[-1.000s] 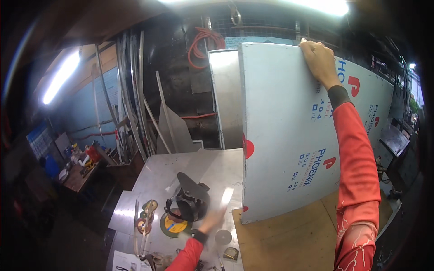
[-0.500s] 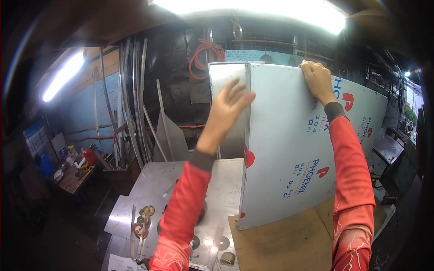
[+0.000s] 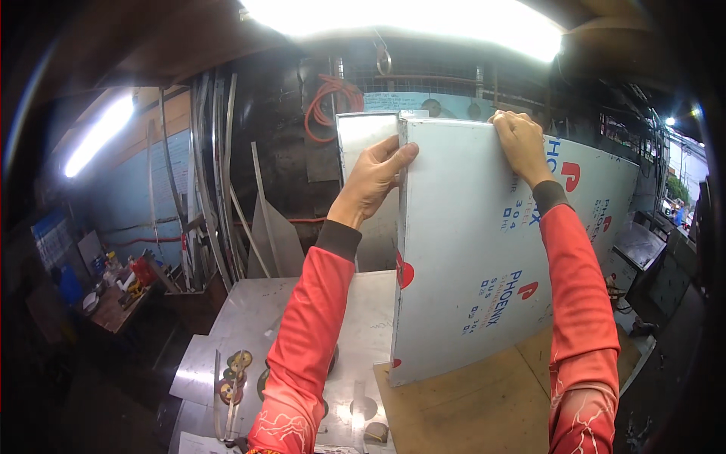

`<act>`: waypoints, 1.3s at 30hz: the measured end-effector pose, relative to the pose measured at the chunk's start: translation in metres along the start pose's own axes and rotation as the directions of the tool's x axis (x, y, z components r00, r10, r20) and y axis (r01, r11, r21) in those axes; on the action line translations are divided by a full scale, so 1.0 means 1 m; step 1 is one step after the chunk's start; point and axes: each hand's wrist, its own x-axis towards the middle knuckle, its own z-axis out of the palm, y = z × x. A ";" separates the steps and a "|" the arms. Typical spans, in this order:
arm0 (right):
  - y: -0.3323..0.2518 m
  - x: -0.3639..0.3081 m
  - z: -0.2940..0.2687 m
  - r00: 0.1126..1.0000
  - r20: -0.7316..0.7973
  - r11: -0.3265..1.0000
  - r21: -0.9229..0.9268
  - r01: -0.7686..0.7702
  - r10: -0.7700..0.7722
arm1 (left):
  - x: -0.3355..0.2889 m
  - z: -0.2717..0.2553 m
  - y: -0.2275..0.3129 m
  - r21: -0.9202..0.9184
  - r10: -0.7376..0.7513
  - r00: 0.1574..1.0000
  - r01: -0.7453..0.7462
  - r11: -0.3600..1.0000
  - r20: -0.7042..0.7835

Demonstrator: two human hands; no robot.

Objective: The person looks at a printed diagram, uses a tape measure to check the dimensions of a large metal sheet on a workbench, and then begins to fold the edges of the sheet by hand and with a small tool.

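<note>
A large sheet-metal panel point(image 3: 446, 234) with a pale protective film and blue and red print stands upright before me. A folded flange runs along its left edge, and a shiny metal face point(image 3: 363, 135) shows behind it. My left hand point(image 3: 376, 178) is closed on the upper part of that left edge, thumb on the near side; its fingertips are hidden behind. My right hand point(image 3: 520, 144) is wrapped over the top edge, farther right. The panel's lower edge rests on a brown board point(image 3: 469, 412).
A steel-topped table point(image 3: 355, 310) lies left of the panel, bearing abrasive discs point(image 3: 231, 390), a tape measure point(image 3: 376, 433) and metal strips. Long metal bars point(image 3: 215, 166) lean at the back left, near a coiled orange hose point(image 3: 321, 110). A cluttered wooden bench point(image 3: 117, 306) stands far left.
My left hand has moved from open in the air beside the panel to a grip on its left edge. My right hand stays on the top edge. The view has shifted slightly.
</note>
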 end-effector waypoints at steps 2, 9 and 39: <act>-0.003 0.001 0.002 1.000 -0.011 1.000 0.024 0.007 -0.007 | 0.004 -0.016 -0.009 -0.068 0.002 0.999 0.001 0.998 0.042; 0.001 -0.002 0.002 0.999 0.018 1.000 -0.011 -0.027 0.027 | -0.021 0.018 -0.003 -0.017 0.086 0.907 -0.102 0.995 -0.413; -0.003 -0.001 -0.007 0.999 0.037 1.000 0.013 -0.026 0.025 | -0.007 0.021 0.027 0.547 0.651 0.733 -0.468 0.694 -0.198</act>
